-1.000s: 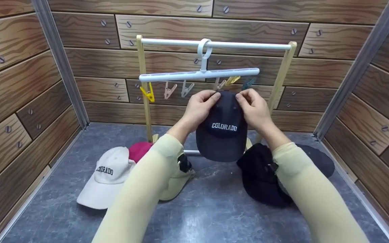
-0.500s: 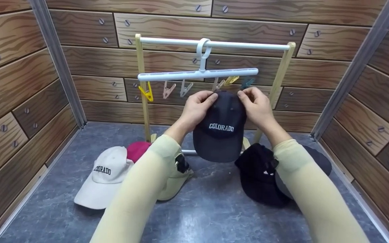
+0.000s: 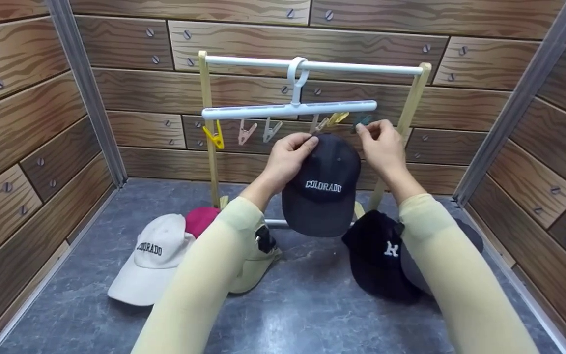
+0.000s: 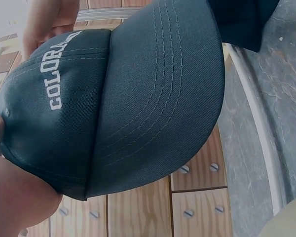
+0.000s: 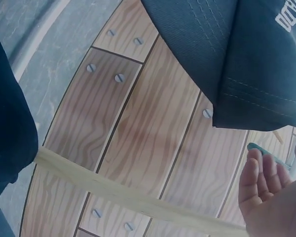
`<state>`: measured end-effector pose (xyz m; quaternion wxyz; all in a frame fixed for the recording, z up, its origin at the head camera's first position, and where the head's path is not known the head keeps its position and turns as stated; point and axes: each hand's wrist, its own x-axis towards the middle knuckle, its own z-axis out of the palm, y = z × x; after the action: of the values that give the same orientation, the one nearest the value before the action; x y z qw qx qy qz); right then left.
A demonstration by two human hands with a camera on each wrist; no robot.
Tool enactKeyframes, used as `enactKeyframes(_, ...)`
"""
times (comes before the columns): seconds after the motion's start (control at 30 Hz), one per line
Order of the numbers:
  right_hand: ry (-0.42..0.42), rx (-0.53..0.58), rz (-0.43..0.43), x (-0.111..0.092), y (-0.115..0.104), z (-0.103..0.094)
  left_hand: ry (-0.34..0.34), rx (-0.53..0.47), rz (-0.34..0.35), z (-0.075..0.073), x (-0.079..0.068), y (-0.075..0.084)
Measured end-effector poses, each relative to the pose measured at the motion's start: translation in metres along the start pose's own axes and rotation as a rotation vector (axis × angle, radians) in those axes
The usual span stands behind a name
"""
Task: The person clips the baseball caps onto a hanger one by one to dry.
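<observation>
A dark navy baseball cap (image 3: 330, 164) lettered COLORADO hangs brim down in front of the rack. My left hand (image 3: 285, 158) pinches the upper left edge of its crown between thumb and fingers. Apart from the cap, to its upper right, my right hand (image 3: 384, 147) has its thumb and curled fingers at a teal clothespin (image 3: 363, 119). In the right wrist view the same teal clothespin (image 5: 255, 146) shows at those fingertips, partly hidden by them. Just above the cap dangle a pale pink clothespin (image 3: 319, 124) and a yellow clothespin (image 3: 338, 118).
A white clip hanger (image 3: 248, 111) hangs from a wooden rack's white rail (image 3: 361, 66). More clothespins dangle at its left. On the grey floor lie a white cap (image 3: 153, 258), a crimson cap (image 3: 200, 221) and a beige cap (image 3: 252, 273); a black cap (image 3: 376, 265) sits right.
My right hand has let go of the cap's right edge and moved up and right to the teal clothespin. My left hand still holds the cap.
</observation>
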<state>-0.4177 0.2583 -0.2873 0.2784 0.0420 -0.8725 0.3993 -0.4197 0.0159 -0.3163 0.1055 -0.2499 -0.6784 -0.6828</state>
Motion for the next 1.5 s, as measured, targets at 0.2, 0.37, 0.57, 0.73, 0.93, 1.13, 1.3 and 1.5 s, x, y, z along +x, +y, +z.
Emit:
enactKeyframes(0.2, -0.013, -0.068, 0.068, 0.005, -0.008, 0.003, 0.009, 0.009, -0.015, -0.004, -0.002, -0.002)
enactKeyframes(0.37, -0.01, -0.066, 0.086, 0.011, -0.013, 0.004, 0.014, 0.004, -0.017, -0.005, -0.003, -0.001)
enactKeyframes(0.57, 0.008, -0.075, 0.12, 0.018, -0.013, 0.001, -0.003, 0.013, -0.015, -0.002, -0.003, -0.001)
enactKeyframes(0.73, -0.004, -0.04, 0.152, 0.024, -0.013, 0.001, -0.011, 0.008, -0.023, -0.001, -0.003, -0.001)
enactKeyframes(0.93, -0.043, 0.074, 0.204, 0.03, -0.015, 0.002, -0.021, -0.006, -0.036, 0.0, -0.005, -0.002)
enactKeyframes(1.13, -0.047, 0.252, 0.254, 0.034, -0.019, 0.005, -0.02, -0.005, -0.028, -0.001, -0.005, -0.003)
enactKeyframes(1.3, -0.045, 0.285, 0.261, 0.033, -0.02, 0.007, -0.026, -0.003, -0.024, -0.002, -0.006, -0.005)
enactKeyframes(1.5, -0.036, 0.329, 0.3, 0.031, -0.018, 0.009, -0.01, 0.004, -0.026, -0.001, -0.007, -0.006)
